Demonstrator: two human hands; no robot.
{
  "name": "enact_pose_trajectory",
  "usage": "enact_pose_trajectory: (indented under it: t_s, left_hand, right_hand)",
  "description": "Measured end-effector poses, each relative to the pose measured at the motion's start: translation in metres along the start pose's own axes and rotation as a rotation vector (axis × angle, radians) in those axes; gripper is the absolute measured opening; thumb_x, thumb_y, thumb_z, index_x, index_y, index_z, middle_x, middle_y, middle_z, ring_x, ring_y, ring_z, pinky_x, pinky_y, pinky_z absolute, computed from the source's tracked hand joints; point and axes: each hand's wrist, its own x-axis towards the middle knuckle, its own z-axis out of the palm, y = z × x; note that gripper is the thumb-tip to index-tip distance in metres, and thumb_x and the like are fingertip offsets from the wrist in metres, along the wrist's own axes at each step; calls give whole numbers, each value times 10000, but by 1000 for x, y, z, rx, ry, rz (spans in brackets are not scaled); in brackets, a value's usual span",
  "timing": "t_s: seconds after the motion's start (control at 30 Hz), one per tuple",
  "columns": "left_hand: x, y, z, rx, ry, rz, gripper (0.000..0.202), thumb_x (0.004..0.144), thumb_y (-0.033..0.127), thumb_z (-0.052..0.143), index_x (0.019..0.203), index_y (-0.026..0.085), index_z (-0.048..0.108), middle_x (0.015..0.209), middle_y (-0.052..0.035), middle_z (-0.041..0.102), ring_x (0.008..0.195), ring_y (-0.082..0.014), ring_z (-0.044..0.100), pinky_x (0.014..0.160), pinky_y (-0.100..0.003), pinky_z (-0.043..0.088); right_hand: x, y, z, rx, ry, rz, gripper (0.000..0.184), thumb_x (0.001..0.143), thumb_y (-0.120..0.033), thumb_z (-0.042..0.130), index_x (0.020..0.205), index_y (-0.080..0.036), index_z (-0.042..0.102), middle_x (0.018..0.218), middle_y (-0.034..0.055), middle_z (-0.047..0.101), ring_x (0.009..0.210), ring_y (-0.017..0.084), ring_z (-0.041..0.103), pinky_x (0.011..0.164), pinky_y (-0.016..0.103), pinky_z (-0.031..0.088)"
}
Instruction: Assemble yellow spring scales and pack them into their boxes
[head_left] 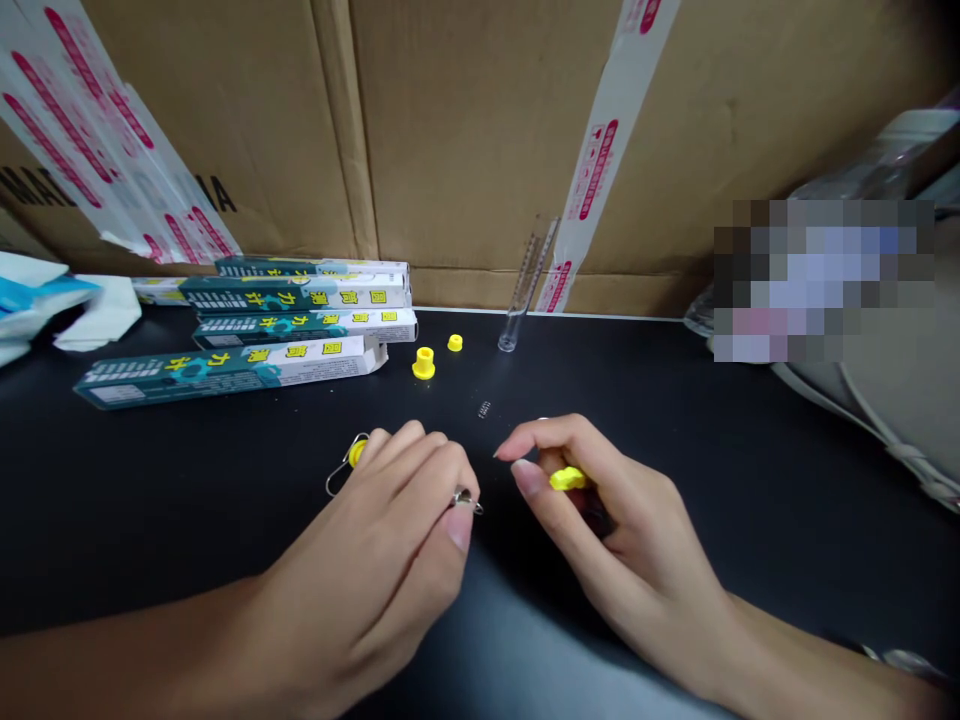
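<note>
My left hand (397, 510) is closed round a spring-scale part, most of it hidden in the fist. A bent wire hook (331, 482) with a yellow collar (357, 453) sticks out on the left. At the thumb, a small metal loop (466, 502) shows. My right hand (607, 520), a little way to the right, has its thumb and forefinger tips apart. Tucked behind them, a yellow plastic piece (568, 479) is held by the curled fingers. Beyond the hands lie a small coil spring (484, 409), a yellow flanged plug (424, 364) and a smaller yellow cap (455, 342).
A clear tube (517, 300) stands upright near the back edge of the black table (315, 560). Several printed narrow boxes (232, 370) lie at the left. A large cardboard box (480, 130) walls off the back. A beige bag (892, 400) sits at the right.
</note>
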Motion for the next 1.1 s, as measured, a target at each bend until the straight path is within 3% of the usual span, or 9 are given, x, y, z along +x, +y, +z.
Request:
enact_pose_trajectory:
  t_s: [0.2,0.3,0.4,0.63,0.83,1.1]
  left_hand:
    - [0,-1,0,29,46,56,188,976,131,296,868,215,425,847,25,497,794,-169,430,742,-353,316]
    - [1,-1,1,36,74,95,184,955,111,314,849,210,428,824,25,489,774,-171,411,706,-359,292]
    - [1,-1,3,21,133,118,170,934,101,336,830,207,419,791,28,459,751,-170,384,682,-360,266]
    - [0,-1,4,28,157,148,142,900,88,402,820,205,393,774,30,431,746,-166,359,673,-356,247]
    - [0,-1,5,47,145,165,145,908,97,396,811,205,388,764,32,441,746,-169,361,683,-361,253]
    - [0,-2,5,74,78,132,179,943,119,349,799,197,423,782,13,458,761,-182,376,680,-374,256]
  right_hand:
    - [1,-2,-2,-21,-55,-43,131,977,-188,513,1085,-250,552,728,-59,553,541,88,483,488,204,402]
    - [1,-4,-4,-34,-104,-159,162,932,-155,545,1081,-218,542,852,-19,620,646,97,562,566,206,463]
    - [0,-6,-5,-37,-135,-250,154,922,-153,528,1068,-204,526,821,-11,617,679,113,588,631,224,498]
    - [-1,-6,-5,-22,-167,-234,111,974,-176,410,997,-208,514,806,-9,585,695,115,572,648,230,489]
    - [-1,-6,-5,-2,-198,-266,58,936,-151,485,947,-190,527,779,-9,576,670,115,538,627,229,469]
    - [-2,-5,-3,9,-185,-216,131,960,-91,453,991,-200,519,785,-30,560,666,86,536,618,183,449]
